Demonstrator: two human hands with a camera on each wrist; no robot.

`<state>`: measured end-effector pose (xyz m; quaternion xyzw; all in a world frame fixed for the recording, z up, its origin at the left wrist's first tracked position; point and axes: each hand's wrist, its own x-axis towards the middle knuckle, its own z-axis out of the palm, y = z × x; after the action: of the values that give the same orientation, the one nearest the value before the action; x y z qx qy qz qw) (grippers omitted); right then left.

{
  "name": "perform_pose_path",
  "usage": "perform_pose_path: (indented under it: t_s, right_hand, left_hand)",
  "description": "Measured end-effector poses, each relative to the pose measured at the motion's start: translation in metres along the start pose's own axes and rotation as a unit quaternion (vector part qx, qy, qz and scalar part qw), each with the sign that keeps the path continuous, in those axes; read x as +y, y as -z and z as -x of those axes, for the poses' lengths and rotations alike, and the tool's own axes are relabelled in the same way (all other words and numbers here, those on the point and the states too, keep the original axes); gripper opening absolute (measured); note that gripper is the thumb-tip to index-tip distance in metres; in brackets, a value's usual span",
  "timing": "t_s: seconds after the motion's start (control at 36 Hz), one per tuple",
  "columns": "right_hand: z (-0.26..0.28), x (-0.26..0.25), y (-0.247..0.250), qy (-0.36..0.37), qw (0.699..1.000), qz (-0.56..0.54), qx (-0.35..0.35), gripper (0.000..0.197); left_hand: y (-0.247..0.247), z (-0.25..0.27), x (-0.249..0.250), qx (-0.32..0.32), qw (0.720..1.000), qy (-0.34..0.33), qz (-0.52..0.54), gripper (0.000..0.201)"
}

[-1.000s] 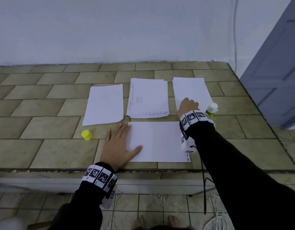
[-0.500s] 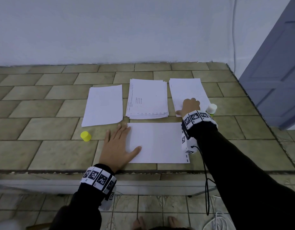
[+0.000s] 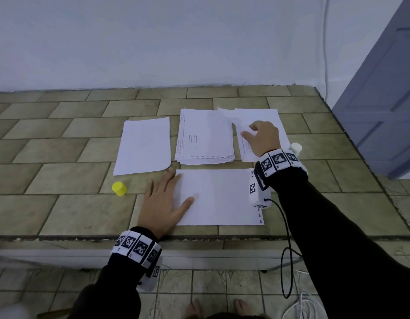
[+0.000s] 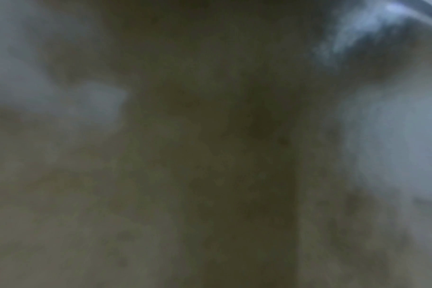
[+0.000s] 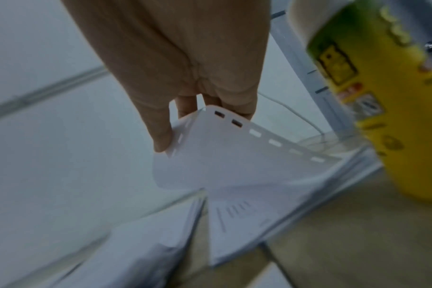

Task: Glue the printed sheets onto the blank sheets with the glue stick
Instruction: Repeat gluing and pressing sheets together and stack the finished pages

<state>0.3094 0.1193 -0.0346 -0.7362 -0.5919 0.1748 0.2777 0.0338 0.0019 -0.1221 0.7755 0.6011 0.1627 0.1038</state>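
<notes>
A blank sheet [image 3: 220,196] lies crosswise near the table's front edge. My left hand [image 3: 163,199] rests flat on its left end, fingers straight. At the back right lies a stack of printed sheets [image 3: 277,125]. My right hand [image 3: 257,134] pinches the top printed sheet [image 5: 222,155] by a corner and lifts it, so that it curls up off the stack. The uncapped glue stick [image 3: 295,148] stands just right of that wrist; in the right wrist view the glue stick [image 5: 382,97] is yellow and green. The left wrist view is dark and blurred.
A thicker pile of printed paper [image 3: 205,137] lies at the back middle, and a plain white sheet [image 3: 144,146] to its left. The yellow glue cap [image 3: 119,188] stands on the tiles left of my left hand. A grey door [image 3: 383,88] stands at right.
My right hand has gone from resting on the right stack's near corner to pinching the top sheet, and lifted it up and leftward. The left hand has stayed put.
</notes>
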Motion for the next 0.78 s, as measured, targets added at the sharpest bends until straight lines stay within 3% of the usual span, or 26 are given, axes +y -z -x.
perform_pose_path:
  t_s: [0.17,0.31,0.36,0.42,0.47,0.5,0.61,0.69,0.78]
  right_hand:
    - [0.030,-0.025,0.012,0.120,0.990,-0.063,-0.028,0.027]
    - [0.063,-0.022,0.015,0.187,0.971,-0.091,-0.119,0.025]
    - [0.076,-0.017,0.015,0.192,0.965,-0.095,-0.150,0.025]
    - [0.086,-0.008,0.016,0.196,0.960,-0.100,-0.174,0.026]
    - [0.094,0.001,0.017,0.203,0.956,-0.088,-0.193,0.026]
    - [0.097,0.006,0.017,0.203,0.955,-0.080,-0.202,0.027]
    - [0.105,0.020,0.014,0.184,0.954,-0.054,-0.231,0.031]
    - [0.109,0.029,0.013,0.169,0.955,-0.060,-0.236,0.035]
    - [0.110,0.036,0.014,0.159,0.956,-0.074,-0.237,0.042]
  left_hand:
    - [0.000,0.000,-0.005,0.048,0.991,0.002,0.126,0.077]
    - [0.007,0.000,-0.004,0.137,0.941,0.061,0.303,0.064]
    - [0.015,-0.002,-0.001,0.164,0.907,0.094,0.375,0.057]
    - [0.030,-0.010,0.004,0.171,0.843,0.149,0.487,0.046]
    - [0.043,-0.018,0.009,0.140,0.781,0.196,0.576,0.043]
    - [0.046,-0.019,0.010,0.113,0.775,0.196,0.591,0.047]
    - [0.051,-0.017,0.007,0.024,0.795,0.197,0.573,0.024]
    - [0.049,-0.016,0.005,-0.033,0.824,0.185,0.535,0.054]
    - [0.047,-0.012,0.009,-0.045,0.830,0.158,0.533,0.051]
